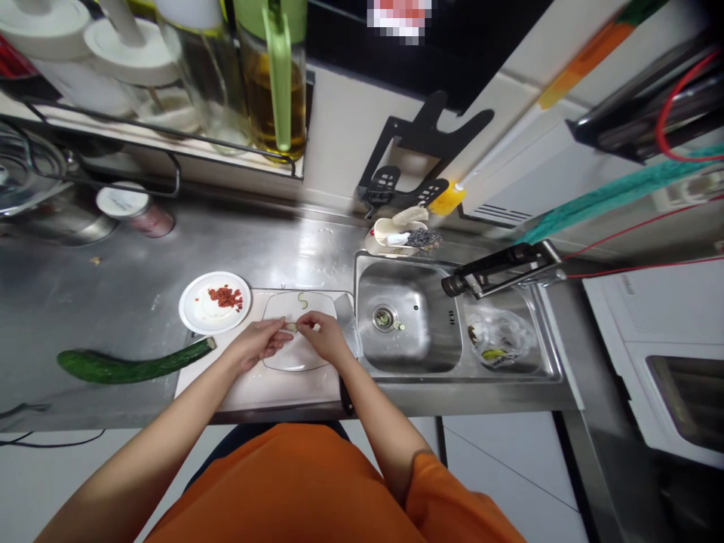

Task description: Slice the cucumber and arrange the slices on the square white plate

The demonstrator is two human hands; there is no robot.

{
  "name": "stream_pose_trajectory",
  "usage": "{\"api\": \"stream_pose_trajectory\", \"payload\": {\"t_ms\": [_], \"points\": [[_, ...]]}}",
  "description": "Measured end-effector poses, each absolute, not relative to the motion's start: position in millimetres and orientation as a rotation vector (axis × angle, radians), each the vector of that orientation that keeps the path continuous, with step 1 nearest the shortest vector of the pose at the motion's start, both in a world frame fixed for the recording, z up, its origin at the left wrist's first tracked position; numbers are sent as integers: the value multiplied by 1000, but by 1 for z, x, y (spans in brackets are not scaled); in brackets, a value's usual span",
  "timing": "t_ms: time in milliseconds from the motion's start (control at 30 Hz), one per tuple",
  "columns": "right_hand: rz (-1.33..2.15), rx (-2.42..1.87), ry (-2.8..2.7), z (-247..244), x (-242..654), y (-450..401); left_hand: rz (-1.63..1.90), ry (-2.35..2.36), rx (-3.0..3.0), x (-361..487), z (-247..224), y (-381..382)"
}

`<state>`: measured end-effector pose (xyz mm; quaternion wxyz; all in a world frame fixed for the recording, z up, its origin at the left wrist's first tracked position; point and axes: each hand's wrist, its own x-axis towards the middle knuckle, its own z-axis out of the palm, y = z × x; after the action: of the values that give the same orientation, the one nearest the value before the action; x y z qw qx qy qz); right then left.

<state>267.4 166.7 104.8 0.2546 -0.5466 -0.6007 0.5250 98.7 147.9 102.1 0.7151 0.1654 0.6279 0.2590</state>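
Over a white square plate (299,360), my left hand (259,344) and my right hand (322,336) meet, both pinching a small pale slice (292,326). Thin, curved green-edged slices (302,300) lie near the plate's far edge. The plate rests on a pale cutting board (243,391). A knife blade (347,320) lies along the board's right side, its dark handle toward me. Left of the board, a long cucumber (130,368) has its cut end over the board's edge. A round white plate (197,315) holds chopped red pieces (226,297).
The steel sink (418,332) is at the right, with green scraps by its drain and a plastic bag (501,337) in the smaller basin. A faucet (498,271) reaches over it. Bottles (277,90) stand on a rack at the back left, above a lidded jar (136,210).
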Motion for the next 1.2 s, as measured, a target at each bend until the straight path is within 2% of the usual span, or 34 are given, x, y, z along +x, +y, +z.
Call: {"api": "stream_pose_trajectory", "payload": {"t_ms": [300, 533, 900, 1200], "points": [[1458, -1408, -1701, 104, 286, 179, 605, 1172, 140, 112, 93, 158], [1414, -1535, -1785, 85, 288, 205, 737, 1456, 362, 120, 87, 173], [907, -1617, -2451, 88, 278, 246, 615, 1909, 921, 132, 72, 190], [878, -1613, -2613, 85, 275, 250, 629, 1962, 971, 137, 63, 189]]}}
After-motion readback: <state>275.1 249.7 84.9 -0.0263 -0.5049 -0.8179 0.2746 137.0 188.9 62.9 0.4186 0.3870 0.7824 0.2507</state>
